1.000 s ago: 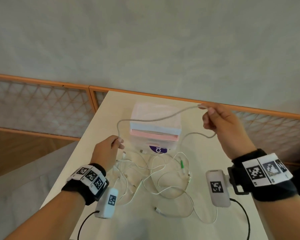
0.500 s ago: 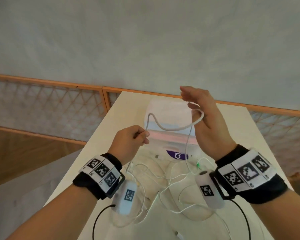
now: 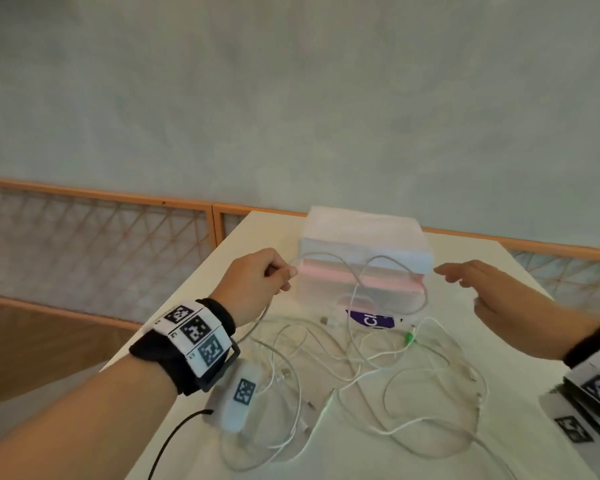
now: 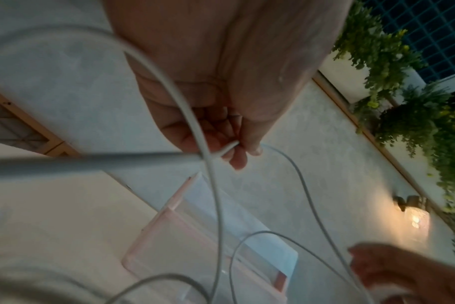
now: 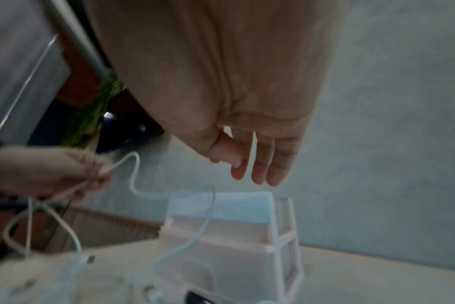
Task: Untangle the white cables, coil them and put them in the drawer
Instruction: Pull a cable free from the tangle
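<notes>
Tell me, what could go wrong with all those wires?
The left hand pinches one grey-white cable whose loop hangs loose, so the coil may spring open. Its lower part runs into the tangled white cables, so pulling could tighten knots. The open right hand holds nothing.

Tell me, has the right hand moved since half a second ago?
Yes. The right hand has let go of the cable and swung out to the right of the drawer box.

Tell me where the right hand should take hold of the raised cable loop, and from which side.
Take the raised cable loop on its right-hand curve, in front of the drawer unit, coming in from the right. That arc hangs free in the air facing the open right hand; the left hand already pinches the other end.
</notes>
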The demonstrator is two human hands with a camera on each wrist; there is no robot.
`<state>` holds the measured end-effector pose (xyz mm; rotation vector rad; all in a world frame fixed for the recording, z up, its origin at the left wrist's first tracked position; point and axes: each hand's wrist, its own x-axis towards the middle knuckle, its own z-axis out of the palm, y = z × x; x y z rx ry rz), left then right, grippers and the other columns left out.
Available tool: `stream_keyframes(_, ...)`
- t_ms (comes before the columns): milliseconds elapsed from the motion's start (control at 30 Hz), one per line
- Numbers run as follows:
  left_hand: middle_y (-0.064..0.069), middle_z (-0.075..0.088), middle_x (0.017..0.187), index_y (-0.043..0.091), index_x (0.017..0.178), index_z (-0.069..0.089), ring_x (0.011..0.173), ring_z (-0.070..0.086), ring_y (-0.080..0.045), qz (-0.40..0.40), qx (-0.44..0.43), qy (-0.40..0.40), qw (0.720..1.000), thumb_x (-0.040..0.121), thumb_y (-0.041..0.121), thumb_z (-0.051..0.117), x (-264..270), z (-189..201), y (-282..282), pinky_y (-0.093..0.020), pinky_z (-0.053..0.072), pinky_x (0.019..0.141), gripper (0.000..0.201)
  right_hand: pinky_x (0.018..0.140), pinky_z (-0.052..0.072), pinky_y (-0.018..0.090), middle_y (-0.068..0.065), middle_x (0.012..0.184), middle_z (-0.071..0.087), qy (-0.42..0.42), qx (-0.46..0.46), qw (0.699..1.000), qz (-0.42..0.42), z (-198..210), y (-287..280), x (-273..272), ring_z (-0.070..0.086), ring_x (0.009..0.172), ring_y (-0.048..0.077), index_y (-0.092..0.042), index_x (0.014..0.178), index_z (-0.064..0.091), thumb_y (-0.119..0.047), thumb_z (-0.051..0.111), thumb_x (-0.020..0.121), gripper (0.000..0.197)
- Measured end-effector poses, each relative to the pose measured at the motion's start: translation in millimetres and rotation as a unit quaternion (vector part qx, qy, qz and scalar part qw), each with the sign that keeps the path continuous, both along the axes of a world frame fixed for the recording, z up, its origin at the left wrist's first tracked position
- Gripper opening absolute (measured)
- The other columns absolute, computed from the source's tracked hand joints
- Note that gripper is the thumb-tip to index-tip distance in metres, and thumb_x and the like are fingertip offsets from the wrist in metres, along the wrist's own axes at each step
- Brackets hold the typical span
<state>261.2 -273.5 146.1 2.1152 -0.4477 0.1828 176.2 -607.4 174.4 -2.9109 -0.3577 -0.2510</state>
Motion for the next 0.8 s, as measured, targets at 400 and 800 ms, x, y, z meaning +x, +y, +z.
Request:
stream_keyframes(400, 0.001, 0.066, 0.067, 0.013, 0.071, 0.06, 0.06, 0.049, -0.006, -0.047, -0.027, -0.073, 0.996, 0.085, 0.027, 0.068, -46.4, 25.5, -28.4, -0.022, 0.039, 0.062, 0.021, 0.081, 0.042, 0.031, 0.003, 0.093, 0.064, 0.06, -0.199, 0.974, 0.087, 78.8, 149.2, 19.2, 0.058, 0.085, 0.022, -0.017, 0.106, 0.059, -0.024, 0.045, 0.096, 0.019)
stream_keyframes(800, 0.004, 0.069, 0.072, 0.019, 0.08, 0.063, 0.07, 0.065, -0.006, -0.012, -0.006, 0.021, 1.0, 0.098, 0.019, 0.044, -57.8, -15.9, 15.3, -0.015, 0.046, 0.069, 0.026, 0.066, 0.053, 0.036, -0.006, 0.062, 0.048, -0.13, 0.156, 0.979, -0.034, 124.0, 102.8, 27.1, 0.057, 0.052, 0.022, -0.016, 0.092, 0.063, -0.024, 0.039, 0.098, 0.026)
